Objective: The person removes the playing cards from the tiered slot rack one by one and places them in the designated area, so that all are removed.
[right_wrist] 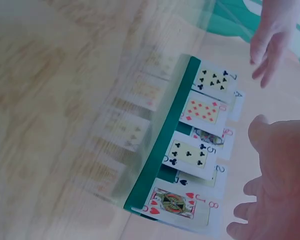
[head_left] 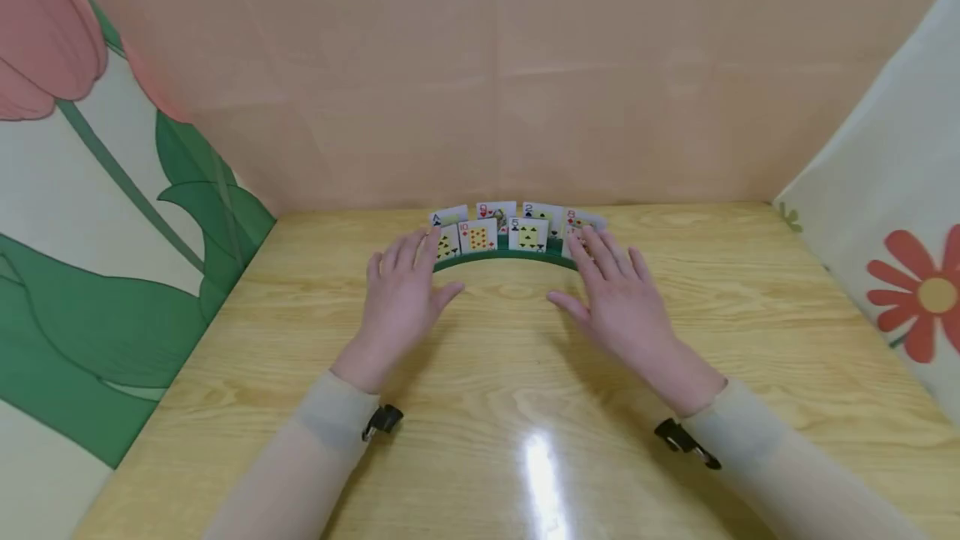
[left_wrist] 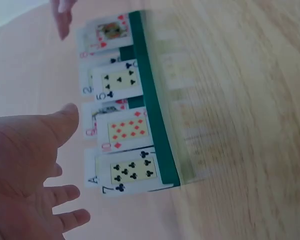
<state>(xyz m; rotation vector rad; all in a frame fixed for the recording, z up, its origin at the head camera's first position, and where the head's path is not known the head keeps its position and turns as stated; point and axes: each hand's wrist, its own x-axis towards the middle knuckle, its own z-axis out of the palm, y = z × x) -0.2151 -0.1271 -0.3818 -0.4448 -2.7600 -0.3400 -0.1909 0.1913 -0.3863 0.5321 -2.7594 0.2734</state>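
A green curved card holder (head_left: 502, 254) stands near the far edge of the table, with playing cards upright in two rows. Its front row has a seven of clubs (left_wrist: 132, 172), a ten of diamonds (head_left: 478, 236), a five of clubs (head_left: 528, 235) and a jack of hearts (right_wrist: 172, 204). Behind them show an ace (head_left: 448, 213), a queen of hearts (head_left: 491, 209), a two of spades (head_left: 542, 210) and a red eight (head_left: 588, 217), partly covered. My left hand (head_left: 401, 294) spreads its fingers beside the holder's left end, holding nothing. Likewise spread and holding nothing, my right hand (head_left: 626, 307) overlaps the right end.
The wooden table (head_left: 510, 373) has a glossy top that mirrors the cards and a bright light. A plain pinkish cloth (head_left: 495, 73) hangs right behind the holder. Flower-printed cloths border the left (head_left: 90, 298) and right (head_left: 900, 190) sides.
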